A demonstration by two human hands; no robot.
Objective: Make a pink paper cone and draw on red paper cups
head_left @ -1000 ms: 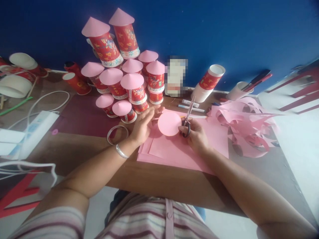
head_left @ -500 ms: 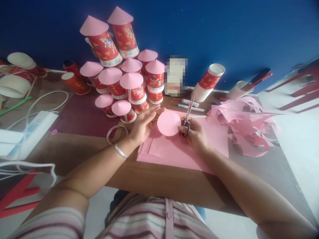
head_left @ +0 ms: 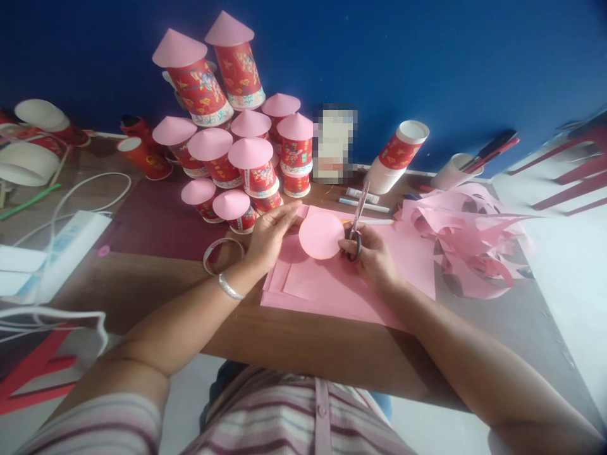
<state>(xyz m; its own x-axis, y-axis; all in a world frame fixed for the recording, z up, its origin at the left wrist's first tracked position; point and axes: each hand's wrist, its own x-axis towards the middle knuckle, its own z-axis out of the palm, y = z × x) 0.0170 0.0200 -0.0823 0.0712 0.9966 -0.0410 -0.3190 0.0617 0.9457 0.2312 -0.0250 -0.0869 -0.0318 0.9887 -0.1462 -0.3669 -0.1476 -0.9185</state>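
Note:
A round pink paper disc [head_left: 321, 236] with a thin orange rim is held up over the pink sheets. My right hand [head_left: 377, 256] grips scissors [head_left: 355, 234] with dark handles, their blades pointing up and away. Its thumb and fingertips also pinch the disc's right edge. My left hand [head_left: 271, 235], with a silver bangle [head_left: 230, 287] at the wrist, is by the disc's left side. Its fingers are stretched out, some partly hidden; contact with the disc is unclear. Stacked pink paper sheets [head_left: 332, 291] lie beneath both hands.
Red paper cups with pink cone tops [head_left: 258, 167] are stacked back left. A tape roll [head_left: 222, 256] lies left of my wrist. Pink paper offcuts [head_left: 474, 240] pile up at right. Behind stand a cup stack [head_left: 401, 155], a pen cup [head_left: 456, 172] and a propped, blurred-out phone-like object [head_left: 334, 145].
My left hand has turned from palm-up to more side-on, its fingers drawn closer together beside the disc. The right hand, scissors and disc have hardly moved.

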